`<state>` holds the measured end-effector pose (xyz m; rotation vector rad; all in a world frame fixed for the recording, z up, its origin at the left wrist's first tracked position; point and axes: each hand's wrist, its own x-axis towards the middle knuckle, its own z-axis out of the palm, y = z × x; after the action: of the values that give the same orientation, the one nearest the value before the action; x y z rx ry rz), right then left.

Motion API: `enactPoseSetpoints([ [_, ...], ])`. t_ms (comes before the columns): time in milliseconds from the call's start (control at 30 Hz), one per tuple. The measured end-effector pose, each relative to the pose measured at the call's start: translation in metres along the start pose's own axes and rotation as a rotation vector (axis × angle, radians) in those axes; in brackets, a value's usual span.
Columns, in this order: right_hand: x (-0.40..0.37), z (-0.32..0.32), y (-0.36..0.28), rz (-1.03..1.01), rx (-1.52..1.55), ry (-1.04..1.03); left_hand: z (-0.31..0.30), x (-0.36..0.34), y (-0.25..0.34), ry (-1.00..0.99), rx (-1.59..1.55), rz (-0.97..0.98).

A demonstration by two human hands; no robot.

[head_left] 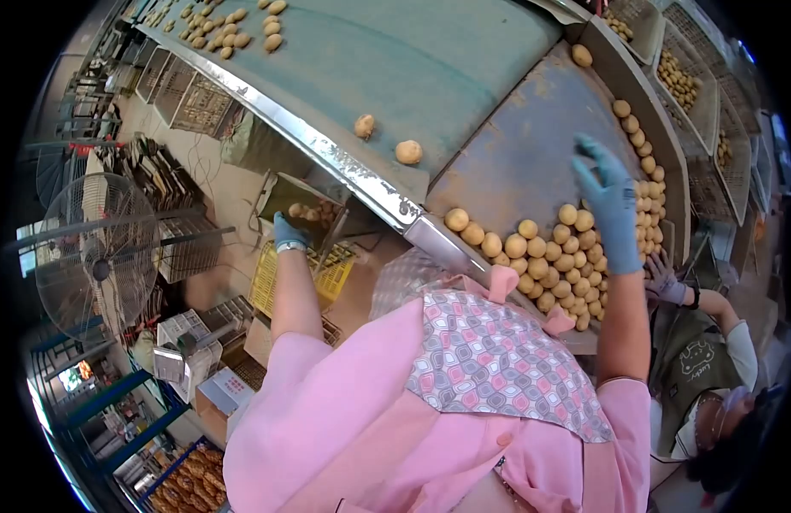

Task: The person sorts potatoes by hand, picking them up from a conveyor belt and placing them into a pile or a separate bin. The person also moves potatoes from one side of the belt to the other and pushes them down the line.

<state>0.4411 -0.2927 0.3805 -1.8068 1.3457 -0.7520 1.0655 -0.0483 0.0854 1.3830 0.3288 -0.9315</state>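
Note:
My right hand (608, 192), in a blue glove, is over the grey sorting surface (519, 137), fingers apart and holding nothing. Below and beside it lies a crowd of round yellow-brown potatoes (566, 265), running up along the curved side wall. My left hand (290, 232), also gloved in blue, is out to the side at the edge of an open bin (280, 192) with several potatoes (314, 212) in it. The fingers of that hand are small and partly hidden there. Two potatoes (407, 152) sit apart on the green belt (395, 60).
A metal rail (301, 132) edges the belt. At the right, a co-worker's gloved hand (665, 280) reaches to the potatoes. Crates of potatoes (678, 81) stand beyond the side wall. A yellow crate (327, 278), a large fan (100, 265) and stacked crates are at the left.

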Motion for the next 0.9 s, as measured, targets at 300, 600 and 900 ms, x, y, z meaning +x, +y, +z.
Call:
enactPoseSetpoints([
  [300,-0.035,0.068,-0.059,0.535,1.406,-0.373,0.261,-0.356,0.027,-0.984,0.75,1.106],
  [600,-0.102,0.024,-0.024,0.244,0.766,-0.192,0.216,-0.28,0.006,-0.407,0.767,1.508],
  [900,-0.164,0.014,0.083,0.346,0.112,0.005,0.039,-0.056,0.056,0.516,1.507,0.938],
])
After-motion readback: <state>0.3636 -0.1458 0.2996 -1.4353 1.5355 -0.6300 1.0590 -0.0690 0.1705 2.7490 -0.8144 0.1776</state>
